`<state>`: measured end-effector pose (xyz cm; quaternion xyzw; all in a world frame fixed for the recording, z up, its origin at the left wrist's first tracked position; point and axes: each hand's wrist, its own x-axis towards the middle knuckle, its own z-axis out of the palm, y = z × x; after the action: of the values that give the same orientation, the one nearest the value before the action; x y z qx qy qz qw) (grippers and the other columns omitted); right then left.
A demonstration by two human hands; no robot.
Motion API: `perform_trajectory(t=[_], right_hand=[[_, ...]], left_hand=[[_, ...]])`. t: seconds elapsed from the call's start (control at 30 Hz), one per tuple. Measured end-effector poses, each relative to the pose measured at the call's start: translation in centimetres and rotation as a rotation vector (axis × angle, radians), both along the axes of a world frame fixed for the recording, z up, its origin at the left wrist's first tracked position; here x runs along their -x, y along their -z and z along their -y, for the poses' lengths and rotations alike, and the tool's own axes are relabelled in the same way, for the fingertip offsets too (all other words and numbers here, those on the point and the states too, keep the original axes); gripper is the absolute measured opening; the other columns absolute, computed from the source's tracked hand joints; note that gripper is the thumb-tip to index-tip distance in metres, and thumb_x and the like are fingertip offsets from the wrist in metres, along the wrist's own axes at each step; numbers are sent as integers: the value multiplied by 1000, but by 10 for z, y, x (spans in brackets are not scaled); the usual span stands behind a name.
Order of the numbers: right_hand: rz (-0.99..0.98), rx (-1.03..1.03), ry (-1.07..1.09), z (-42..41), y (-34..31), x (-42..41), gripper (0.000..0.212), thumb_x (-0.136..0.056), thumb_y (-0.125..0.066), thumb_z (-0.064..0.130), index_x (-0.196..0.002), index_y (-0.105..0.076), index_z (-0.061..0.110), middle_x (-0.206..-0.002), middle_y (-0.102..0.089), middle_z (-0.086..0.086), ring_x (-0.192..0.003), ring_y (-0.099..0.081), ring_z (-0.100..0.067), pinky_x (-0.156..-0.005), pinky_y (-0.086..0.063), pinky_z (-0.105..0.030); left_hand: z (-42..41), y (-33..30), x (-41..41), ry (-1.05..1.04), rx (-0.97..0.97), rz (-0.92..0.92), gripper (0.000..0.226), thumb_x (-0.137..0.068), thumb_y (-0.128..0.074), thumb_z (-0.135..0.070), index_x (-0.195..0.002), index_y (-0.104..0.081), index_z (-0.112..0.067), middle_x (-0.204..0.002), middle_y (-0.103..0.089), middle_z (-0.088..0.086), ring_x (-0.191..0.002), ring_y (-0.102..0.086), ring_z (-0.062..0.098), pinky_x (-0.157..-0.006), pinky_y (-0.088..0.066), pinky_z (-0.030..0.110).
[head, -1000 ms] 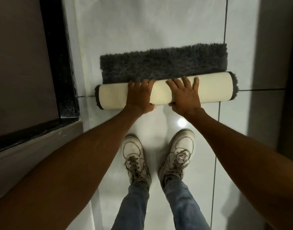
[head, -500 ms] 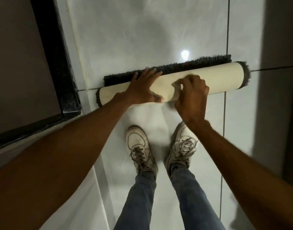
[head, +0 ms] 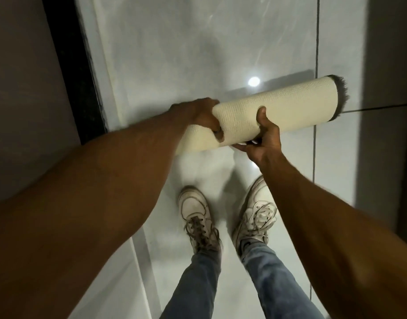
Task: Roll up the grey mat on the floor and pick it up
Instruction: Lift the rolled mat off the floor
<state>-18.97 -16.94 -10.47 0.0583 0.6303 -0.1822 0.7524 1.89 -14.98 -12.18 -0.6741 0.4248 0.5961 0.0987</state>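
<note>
The grey mat (head: pixel 290 109) is fully rolled into a tube, its cream woven backing outward and grey pile showing only at the right end. It is held off the floor, tilted with the right end higher. My left hand (head: pixel 200 116) wraps over the top of the roll near its left part. My right hand (head: pixel 262 137) grips it from below near the middle, thumb up on the front face. The roll's left end is hidden behind my left forearm.
Glossy pale floor tiles (head: pixel 175 54) with a bright lamp reflection (head: pixel 254 81) lie beneath. A black door frame (head: pixel 82 77) and dark wall run along the left. My two white sneakers (head: pixel 195 215) stand below the roll. A shadowed wall (head: pixel 391 54) borders the right.
The last strip of grey pile has been rolled in. Both hands have closed around the roll and lifted it off the floor, tilting its right end up.
</note>
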Motion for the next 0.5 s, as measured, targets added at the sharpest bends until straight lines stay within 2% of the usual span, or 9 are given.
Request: perform_trajectory(t=[0.07,0.17,0.2,0.23,0.3,0.33,0.4,0.43,0.5], right_hand=[[-37,41,-8,4,-19,-6,68,-80,-87,35,-138,-61,13,-132,-67,-14,-122,-64,-38,-96,-55,-69],[-111,191,-140,13,-64,-23,75,-77,-87,16,-146,-56,16,-140,-67,-12,-127,-64,-35,-95,-59,-61],[-136,259,-190,23,-88,-34,76,-76,-87,7,-145,-56,16,-139,-69,-11,-124,-67,-33,-91,-62,-58],[-149,307,-228,29,-110,-44,78,-72,-87,-1,-143,-57,15,-136,-71,-11,-121,-69,-32,-85,-65,-53],[-166,401,-339,57,-166,-73,83,-67,-88,-10,-140,-56,12,-134,-71,-13,-119,-69,-33,-79,-65,-52],[-177,438,-383,71,-186,-85,85,-65,-89,-12,-139,-55,10,-134,-70,-15,-121,-68,-36,-83,-64,-59],[-162,534,-452,111,-233,-111,88,-58,-92,-11,-137,-55,6,-134,-68,-19,-123,-66,-40,-92,-59,-68],[-143,580,-471,138,-255,-127,90,-54,-94,-7,-135,-56,6,-131,-70,-19,-122,-67,-40,-92,-60,-66],[-116,670,-525,180,-289,-152,94,-46,-98,1,-130,-58,8,-125,-73,-17,-118,-69,-39,-86,-65,-58]], left_hand=[[-4,-11,-3,-48,-8,-62,108,-32,-91,-51,-131,-52,-35,-127,-62,-6,-115,-61,23,-96,-54,39],[-22,-48,-15,-211,37,-110,103,-47,-97,-35,-134,-42,-31,-129,-59,1,-114,-58,25,-84,-50,34],[-23,-67,-25,-277,67,-126,102,-48,-98,-30,-133,-41,-32,-126,-60,2,-113,-59,26,-81,-51,32],[-28,-83,-31,-330,96,-130,105,-48,-99,-27,-134,-40,-32,-127,-60,2,-115,-60,26,-82,-53,34],[-16,-131,-48,-409,145,-124,120,-48,-100,-25,-147,-32,-31,-140,-52,5,-128,-53,28,-102,-52,42],[-8,-153,-54,-464,163,-127,127,-49,-101,-24,-151,-27,-30,-144,-48,2,-133,-49,26,-109,-48,42],[21,-203,-77,-563,241,-163,129,-47,-102,-24,-150,-26,-36,-136,-49,-16,-128,-52,16,-107,-47,36],[46,-229,-95,-584,292,-204,127,-45,-103,-28,-146,-27,-44,-131,-50,-24,-122,-56,9,-104,-50,35],[91,-269,-126,-610,336,-296,122,-44,-103,-35,-140,-30,-54,-134,-54,-25,-120,-60,4,-98,-58,38]])
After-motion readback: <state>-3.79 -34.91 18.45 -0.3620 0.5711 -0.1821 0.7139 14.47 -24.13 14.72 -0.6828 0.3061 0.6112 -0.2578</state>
